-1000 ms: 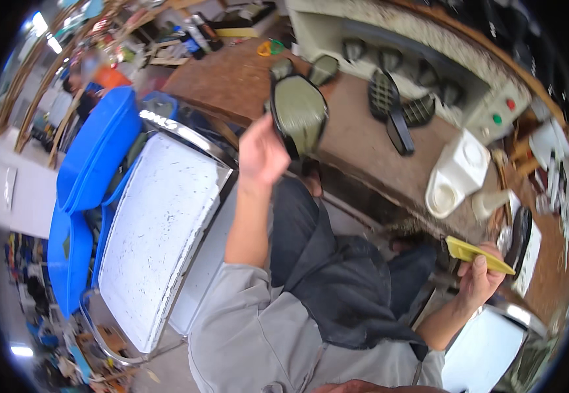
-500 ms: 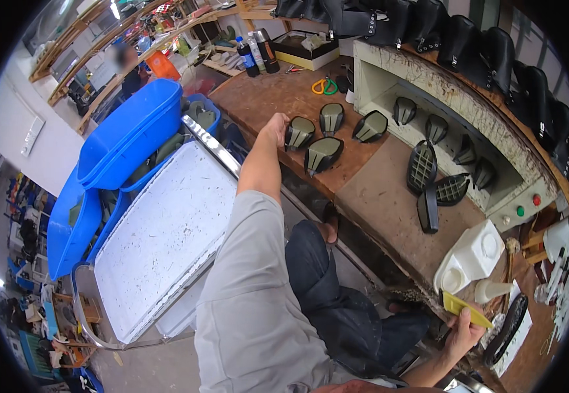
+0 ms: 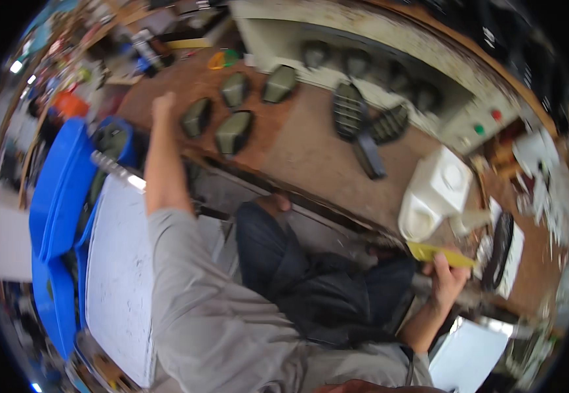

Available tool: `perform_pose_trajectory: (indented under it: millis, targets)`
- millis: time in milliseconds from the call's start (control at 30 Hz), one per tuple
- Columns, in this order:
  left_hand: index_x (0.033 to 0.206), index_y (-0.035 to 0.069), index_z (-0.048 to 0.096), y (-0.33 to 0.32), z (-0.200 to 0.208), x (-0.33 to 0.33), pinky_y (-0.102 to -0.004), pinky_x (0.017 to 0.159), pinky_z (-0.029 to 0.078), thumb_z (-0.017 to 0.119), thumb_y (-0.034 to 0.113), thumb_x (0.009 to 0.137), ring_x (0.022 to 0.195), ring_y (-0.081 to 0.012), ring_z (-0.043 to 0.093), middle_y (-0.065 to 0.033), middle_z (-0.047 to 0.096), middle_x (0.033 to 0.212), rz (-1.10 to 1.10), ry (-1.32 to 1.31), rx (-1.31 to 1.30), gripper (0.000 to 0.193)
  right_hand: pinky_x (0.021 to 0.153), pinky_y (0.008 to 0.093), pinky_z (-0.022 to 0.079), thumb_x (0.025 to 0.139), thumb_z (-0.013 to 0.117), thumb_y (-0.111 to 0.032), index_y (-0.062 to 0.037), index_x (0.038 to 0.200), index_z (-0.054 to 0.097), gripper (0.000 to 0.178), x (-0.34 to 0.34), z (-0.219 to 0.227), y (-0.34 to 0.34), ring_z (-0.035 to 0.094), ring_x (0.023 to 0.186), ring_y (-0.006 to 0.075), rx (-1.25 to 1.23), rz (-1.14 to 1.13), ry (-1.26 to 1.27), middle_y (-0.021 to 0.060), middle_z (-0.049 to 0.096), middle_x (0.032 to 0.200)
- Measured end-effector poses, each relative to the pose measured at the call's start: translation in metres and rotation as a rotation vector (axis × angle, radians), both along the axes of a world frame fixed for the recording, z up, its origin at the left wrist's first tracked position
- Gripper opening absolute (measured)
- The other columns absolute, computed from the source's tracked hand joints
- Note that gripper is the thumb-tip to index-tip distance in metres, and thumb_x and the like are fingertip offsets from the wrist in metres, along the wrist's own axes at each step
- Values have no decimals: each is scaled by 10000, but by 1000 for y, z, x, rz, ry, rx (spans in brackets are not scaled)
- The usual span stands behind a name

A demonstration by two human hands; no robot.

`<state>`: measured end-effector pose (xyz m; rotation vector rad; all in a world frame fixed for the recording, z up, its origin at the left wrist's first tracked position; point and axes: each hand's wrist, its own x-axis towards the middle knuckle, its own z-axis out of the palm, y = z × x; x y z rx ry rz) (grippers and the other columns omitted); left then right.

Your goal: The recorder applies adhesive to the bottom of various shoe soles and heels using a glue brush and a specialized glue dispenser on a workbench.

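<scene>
My left hand reaches out over the brown bench top, a short way left of a group of olive-green and black moulded pads. Its fingers are smeared by motion. Low on the right, my right hand grips a flat yellow scraper-like piece at the bench's near edge. Just beyond that piece stands a white plastic container with round openings. Two gridded dark pads and a black elongated piece lie mid-bench.
A worn cream open-fronted cabinet with red and green buttons holds more dark pads. Blue tubs and a white tray stand at left. A long black piece lies on white paper at right. Orange-and-green-handled scissors lie farther back.
The whole view has swung, so the bench has shifted left in the picture. My left hand now sits farther from the leftmost pad. My right hand keeps hold of the yellow piece.
</scene>
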<state>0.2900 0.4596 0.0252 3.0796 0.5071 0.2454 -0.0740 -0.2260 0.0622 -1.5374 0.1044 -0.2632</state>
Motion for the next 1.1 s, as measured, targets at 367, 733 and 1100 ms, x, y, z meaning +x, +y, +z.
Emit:
perform_pose_trajectory:
  millis: [367,733,1100]
  targets:
    - [1094,1,599,-431,34,-142,-353,989,381,601,93,768,1092,-274,549,-123,605,1130,-1415,-204,-323,339,559,289,507,854,640,-87,65,988,621,204,-6,-21,-10,615,576,183,199,-147,5,156,663,796]
    - [1015,17,599,-461,-6,-223,-380,813,427,616,157,788,922,-278,556,-113,591,982,-1178,-43,-66,266,579,217,471,859,638,-111,70,955,638,205,-2,-42,-35,605,640,114,86,-227,80,84,656,771]
    - [992,10,603,-427,9,-218,-385,800,450,626,134,769,906,-286,569,-112,607,917,-1279,-100,-143,256,502,242,430,848,651,-146,-11,929,680,160,22,-54,-33,559,563,96,-347,-172,52,54,608,715]
